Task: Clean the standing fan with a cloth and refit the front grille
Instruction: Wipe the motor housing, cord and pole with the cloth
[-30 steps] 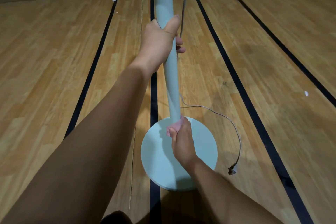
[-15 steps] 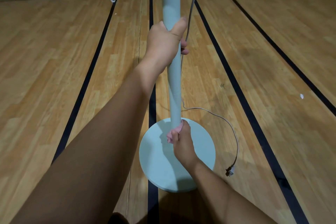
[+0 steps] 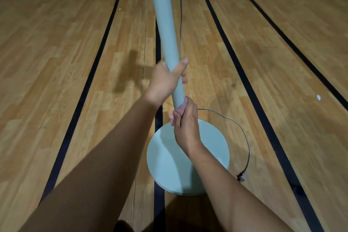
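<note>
The right hand (image 3: 185, 124), clenched round a pink cloth (image 3: 176, 114), has slid up from the foot of the fan's pale pole (image 3: 165, 30); the left hand (image 3: 165, 80) grips just above it. Pole-wiping looks underway, grille out of view. The round base (image 3: 162, 158) stands on a line-marked wooden floor (image 3: 56, 73), with the cord (image 3: 243, 133) trailing unplugged beside it

- The fan pole (image 3: 165, 24) runs off the top edge; its head is out of sight.
- The pink cloth (image 3: 176, 114) is mostly buried in the right hand (image 3: 186, 128).
</note>
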Available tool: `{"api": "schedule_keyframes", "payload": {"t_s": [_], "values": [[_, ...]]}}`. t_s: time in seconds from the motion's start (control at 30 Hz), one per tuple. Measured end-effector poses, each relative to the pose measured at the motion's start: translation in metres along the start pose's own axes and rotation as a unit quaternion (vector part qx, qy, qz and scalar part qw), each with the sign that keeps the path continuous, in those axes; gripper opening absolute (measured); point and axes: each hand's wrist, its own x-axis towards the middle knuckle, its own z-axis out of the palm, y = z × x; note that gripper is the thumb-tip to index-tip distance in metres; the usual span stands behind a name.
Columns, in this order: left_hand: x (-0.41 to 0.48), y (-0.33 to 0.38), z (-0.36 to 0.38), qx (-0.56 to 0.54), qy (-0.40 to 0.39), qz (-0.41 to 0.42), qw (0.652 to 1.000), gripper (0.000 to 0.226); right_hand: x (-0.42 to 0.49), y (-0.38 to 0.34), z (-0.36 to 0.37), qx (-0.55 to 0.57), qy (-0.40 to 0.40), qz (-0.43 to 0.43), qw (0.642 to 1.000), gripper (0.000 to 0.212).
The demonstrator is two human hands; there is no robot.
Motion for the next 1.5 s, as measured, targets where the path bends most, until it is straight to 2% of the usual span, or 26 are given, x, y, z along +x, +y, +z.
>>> {"api": "schedule_keyframes", "payload": {"t_s": [0.17, 0.23, 0.4, 0.5, 0.6, 0.63, 0.67, 0.73, 0.83, 0.93, 0.97, 1.03, 1.13, 1.2, 1.27, 1.37, 1.47, 1.5], "values": [[-0.001, -0.027, 0.003, -0.031, 0.053, -0.006, 0.998, 0.021, -0.023, 0.028, 0.01, 0.013, -0.039, 0.022, 0.999, 0.05], [0.0, -0.028, 0.001, -0.025, 0.06, -0.002, 0.998, 0.021, -0.035, 0.041, 0.012, 0.005, -0.054, 0.025, 0.998, 0.046], [-0.005, -0.031, 0.002, -0.015, 0.076, 0.005, 0.997, 0.022, -0.057, 0.067, 0.013, -0.035, -0.086, 0.073, 0.993, 0.049], [-0.009, -0.033, 0.004, 0.004, 0.083, 0.014, 0.996, 0.033, -0.069, 0.087, 0.011, -0.075, -0.082, 0.087, 0.99, 0.039], [-0.012, -0.036, 0.008, 0.007, 0.084, 0.015, 0.996, 0.033, -0.073, 0.088, 0.005, -0.078, -0.131, 0.103, 0.983, 0.022], [-0.012, -0.036, 0.008, 0.007, 0.087, 0.014, 0.996, 0.033, -0.072, 0.085, 0.003, -0.126, -0.127, 0.065, 0.982, 0.011], [-0.013, -0.037, 0.01, 0.008, 0.089, 0.015, 0.996, 0.033, -0.071, 0.083, 0.002, -0.15, -0.117, 0.045, 0.981, 0.014], [-0.015, -0.036, 0.014, 0.016, 0.092, 0.022, 0.995, 0.032, -0.07, 0.082, 0.0, -0.113, -0.105, 0.045, 0.987, 0.03], [-0.016, -0.035, 0.02, 0.021, 0.093, 0.027, 0.995, 0.034, -0.065, 0.07, 0.002, -0.071, -0.063, 0.089, 0.991, 0.026], [-0.016, -0.034, 0.022, 0.027, 0.088, 0.022, 0.996, 0.039, -0.052, 0.054, 0.005, 0.032, -0.068, 0.113, 0.991, 0.026], [-0.016, -0.034, 0.023, 0.033, 0.086, 0.022, 0.995, 0.039, -0.047, 0.049, 0.005, 0.063, -0.069, 0.116, 0.989, 0.029], [-0.015, -0.033, 0.023, 0.045, 0.088, 0.024, 0.995, 0.039, -0.038, 0.034, 0.003, 0.116, -0.065, 0.111, 0.985, 0.023], [-0.013, -0.032, 0.024, 0.035, 0.092, 0.025, 0.995, 0.037, -0.025, 0.021, 0.002, 0.158, -0.053, 0.1, 0.981, 0.032], [-0.012, -0.032, 0.024, 0.029, 0.094, 0.023, 0.995, 0.036, -0.021, 0.016, 0.004, 0.146, -0.041, 0.092, 0.984, 0.052], [-0.011, -0.034, 0.023, 0.028, 0.095, 0.023, 0.995, 0.037, -0.025, 0.015, 0.003, 0.121, -0.025, 0.053, 0.991, 0.062], [-0.009, -0.036, 0.02, 0.029, 0.098, 0.025, 0.994, 0.037, -0.037, 0.023, 0.0, 0.067, -0.045, 0.023, 0.997, 0.065], [-0.008, -0.039, 0.017, 0.014, 0.098, 0.03, 0.995, 0.039, -0.057, 0.039, -0.003, -0.005, -0.078, 0.052, 0.996, 0.064], [-0.007, -0.039, 0.016, 0.01, 0.097, 0.027, 0.995, 0.04, -0.063, 0.045, -0.005, -0.015, -0.087, 0.075, 0.993, 0.055]]}}
